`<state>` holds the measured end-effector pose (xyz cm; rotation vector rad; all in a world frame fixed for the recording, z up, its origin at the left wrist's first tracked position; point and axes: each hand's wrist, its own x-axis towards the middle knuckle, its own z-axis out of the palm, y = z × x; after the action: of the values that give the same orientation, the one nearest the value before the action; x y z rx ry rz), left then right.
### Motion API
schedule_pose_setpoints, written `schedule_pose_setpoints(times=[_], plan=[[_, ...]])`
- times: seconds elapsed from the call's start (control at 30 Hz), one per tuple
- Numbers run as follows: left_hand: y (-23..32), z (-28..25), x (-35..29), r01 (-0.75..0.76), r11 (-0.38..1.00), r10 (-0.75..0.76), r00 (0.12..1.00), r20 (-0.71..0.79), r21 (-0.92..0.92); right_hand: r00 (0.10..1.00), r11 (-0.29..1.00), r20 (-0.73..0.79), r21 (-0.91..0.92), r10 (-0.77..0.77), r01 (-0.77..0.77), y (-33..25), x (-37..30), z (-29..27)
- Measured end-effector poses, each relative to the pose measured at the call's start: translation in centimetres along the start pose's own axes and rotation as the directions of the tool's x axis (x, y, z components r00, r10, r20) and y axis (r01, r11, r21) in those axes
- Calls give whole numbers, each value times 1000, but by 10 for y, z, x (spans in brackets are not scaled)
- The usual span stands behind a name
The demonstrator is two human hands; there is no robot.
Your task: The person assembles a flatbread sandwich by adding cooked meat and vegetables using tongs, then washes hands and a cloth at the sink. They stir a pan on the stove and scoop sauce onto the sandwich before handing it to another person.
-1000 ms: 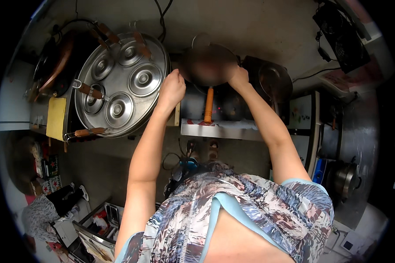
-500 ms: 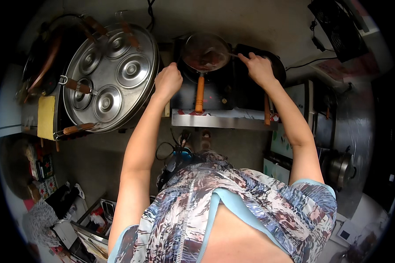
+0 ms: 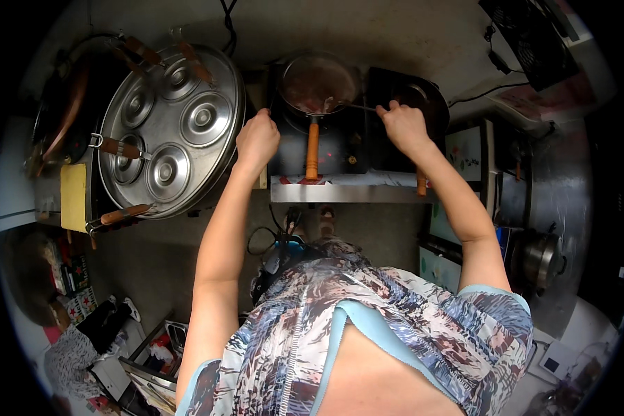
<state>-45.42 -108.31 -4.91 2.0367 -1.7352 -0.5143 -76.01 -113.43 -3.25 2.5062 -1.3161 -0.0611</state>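
A pan (image 3: 313, 149) with a wooden handle pointing toward me stands on the black cooktop (image 3: 288, 158), and steamy brownish contents show inside it. My right hand (image 3: 403, 128) is closed around the end of a thin, long-handled metal utensil (image 3: 358, 107). Its far end dips into the pan near the right side, where its shape is blurred. Left of the pan, my left hand (image 3: 258, 139) is held in a fist close to the rim of a large round steamer lid. Whatever that fist holds, if anything, is hidden.
The large metal lid (image 3: 156, 128) has several round ridged discs and lies at the left with wooden-handled tools around it. A yellow cloth (image 3: 73, 197) hangs nearby. A dark pan (image 3: 423, 104) sits right of the cooktop. A steel pot (image 3: 544, 260) stands farther right.
The utensil's far end now shows lower in the pan, nearer the handle side. Both hands have moved slightly toward me. The view has shifted a little.
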Motion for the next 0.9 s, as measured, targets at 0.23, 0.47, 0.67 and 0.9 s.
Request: schedule_pose_setpoints(times=[0.23, 0.47, 0.67, 0.9], plan=[[0, -3, -4, 13, 1000, -13, 999, 50, 10, 954, 963, -132, 55, 270, -264, -47, -6, 51], [3, -4, -7, 71, 997, -70, 993, 93, -7, 919, 916, -70, 137, 388, -376, -73, -1, 64], [-1, -7, -9, 112, 992, -107, 989, 98, -52, 886, 839, -31, 338, 462, -426, -47, -7, 12], [2, -1, 1, 373, 803, -189, 899, 395, -465, 845, 762, 126, 380, 519, -525, -53, 15, 43]])
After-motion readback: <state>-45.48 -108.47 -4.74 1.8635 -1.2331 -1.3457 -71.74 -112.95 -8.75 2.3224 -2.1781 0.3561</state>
